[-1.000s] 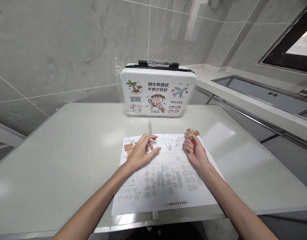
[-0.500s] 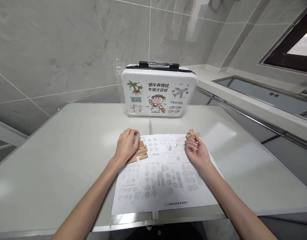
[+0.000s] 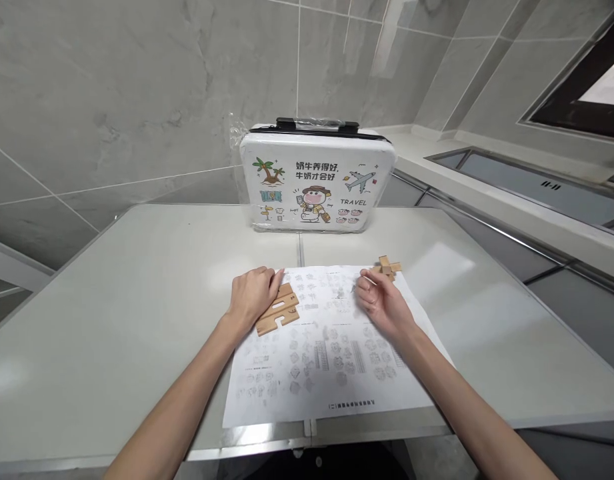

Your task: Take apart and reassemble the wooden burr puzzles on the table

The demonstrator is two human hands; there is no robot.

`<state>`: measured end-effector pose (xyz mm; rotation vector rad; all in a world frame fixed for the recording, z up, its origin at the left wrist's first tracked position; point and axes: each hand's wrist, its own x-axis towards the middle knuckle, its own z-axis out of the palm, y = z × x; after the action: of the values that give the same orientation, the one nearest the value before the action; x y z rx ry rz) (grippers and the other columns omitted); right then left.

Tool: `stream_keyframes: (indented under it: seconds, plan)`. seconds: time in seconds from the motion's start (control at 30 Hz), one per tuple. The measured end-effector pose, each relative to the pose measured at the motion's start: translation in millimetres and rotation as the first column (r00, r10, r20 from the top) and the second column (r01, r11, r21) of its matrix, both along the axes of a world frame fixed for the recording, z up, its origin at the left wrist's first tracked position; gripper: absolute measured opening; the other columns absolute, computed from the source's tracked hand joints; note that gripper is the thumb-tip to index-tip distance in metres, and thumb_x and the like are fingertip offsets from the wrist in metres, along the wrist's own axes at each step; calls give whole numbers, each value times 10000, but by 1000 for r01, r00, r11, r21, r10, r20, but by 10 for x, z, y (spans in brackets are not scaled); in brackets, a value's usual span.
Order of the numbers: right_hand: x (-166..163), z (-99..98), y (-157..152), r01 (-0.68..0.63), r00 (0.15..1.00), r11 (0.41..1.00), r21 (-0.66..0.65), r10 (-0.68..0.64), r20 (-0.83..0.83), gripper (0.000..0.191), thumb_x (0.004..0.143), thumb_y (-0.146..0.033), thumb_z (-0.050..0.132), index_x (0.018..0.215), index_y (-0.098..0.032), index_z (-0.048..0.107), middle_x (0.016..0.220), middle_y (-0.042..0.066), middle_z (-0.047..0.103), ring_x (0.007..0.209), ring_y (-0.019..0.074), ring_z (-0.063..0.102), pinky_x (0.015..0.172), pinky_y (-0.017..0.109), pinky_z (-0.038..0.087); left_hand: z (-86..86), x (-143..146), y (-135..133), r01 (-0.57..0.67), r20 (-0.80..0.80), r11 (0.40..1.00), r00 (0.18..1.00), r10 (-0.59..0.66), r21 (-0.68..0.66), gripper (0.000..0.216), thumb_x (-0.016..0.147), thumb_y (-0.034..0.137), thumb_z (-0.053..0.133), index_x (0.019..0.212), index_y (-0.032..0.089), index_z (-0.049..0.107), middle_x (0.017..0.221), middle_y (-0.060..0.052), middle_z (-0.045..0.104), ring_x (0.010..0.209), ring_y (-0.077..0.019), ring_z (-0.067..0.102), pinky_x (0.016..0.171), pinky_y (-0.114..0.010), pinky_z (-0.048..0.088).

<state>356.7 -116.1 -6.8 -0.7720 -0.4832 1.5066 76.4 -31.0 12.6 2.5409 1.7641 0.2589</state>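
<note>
My left hand (image 3: 253,292) is curled at the upper left end of flat, notched wooden puzzle pieces (image 3: 285,310), its thumb against them; the fingertips are hidden. The pieces lie side by side on a printed paper sheet (image 3: 337,393) and bear dark marks. Loosely closed, with nothing visible in it, my right hand (image 3: 383,303) is over the sheet's right part. Just beyond its fingers, a cross-shaped assembly of wooden puzzle pieces (image 3: 387,268) sits at the sheet's far right corner.
A white cartoon-printed case (image 3: 317,180) in clear plastic wrap stands upright at the back of the pale table (image 3: 137,320). Grey tiled wall (image 3: 137,87) rises behind it. To the right runs a counter (image 3: 487,173) with a sunken panel.
My right hand has let go of the cross-shaped wooden assembly and drawn back to the left. The flat pieces by my left hand have turned slightly and show more.
</note>
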Motion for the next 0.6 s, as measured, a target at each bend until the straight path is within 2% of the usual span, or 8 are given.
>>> stream_keyframes:
  seconds: [0.07,0.13,0.2,0.27,0.33,0.43,0.6]
  plan:
    - [-72,6,-35,-43,973,998,38,33,229,274,915,-417,797,881,-222,608,721,-47,550,504,82,452,400,201,377,-23,83,-67,17,40,1000,999,-17,-4,553,1111,469,362,779,190,706,917,-111,793,805,-285,724,618,-339,322]
    - [-138,1,-83,-101,873,990,94,42,486,253,955,-438,751,894,-226,627,741,-31,583,544,106,490,470,235,413,-41,152,-126,45,94,999,995,-44,-9,534,1115,445,365,790,192,704,907,-109,797,807,-282,725,633,-340,324]
    - [-201,-9,-136,-180,692,969,166,5,722,175,973,-392,730,943,-230,669,793,-7,627,640,140,554,580,273,474,-51,187,-159,70,122,997,990,-68,-14,518,1120,421,361,796,200,699,897,-98,800,800,-270,721,652,-338,332]
    - [-264,-20,-183,-300,491,923,241,-67,869,103,970,-330,725,1005,-235,707,878,26,671,754,180,601,677,317,513,-52,182,-155,83,159,996,984,-80,-14,501,1118,409,367,792,207,689,885,-89,798,784,-258,712,660,-335,335]
    - [-325,-32,-219,-439,365,845,305,-142,920,115,969,-292,722,1073,-242,721,971,56,698,850,215,634,750,357,540,-50,145,-120,85,230,996,970,-78,-24,495,1112,414,378,772,210,674,854,-87,788,750,-251,694,654,-331,328]
    - [-401,-58,-251,-589,292,728,352,-214,932,244,978,-276,729,1221,-266,711,1102,87,688,995,251,654,854,397,565,-49,75,-53,92,305,994,950,-72,-54,516,1110,430,368,732,215,646,788,-70,765,684,-232,659,640,-323,324]
    - [-459,-128,-269,-701,163,632,329,-308,937,435,1000,-310,721,1427,-316,635,1166,106,608,1055,272,608,866,419,563,-28,6,-6,205,333,974,929,-162,-98,530,1101,454,375,694,216,619,724,-34,730,641,-199,617,652,-313,331]
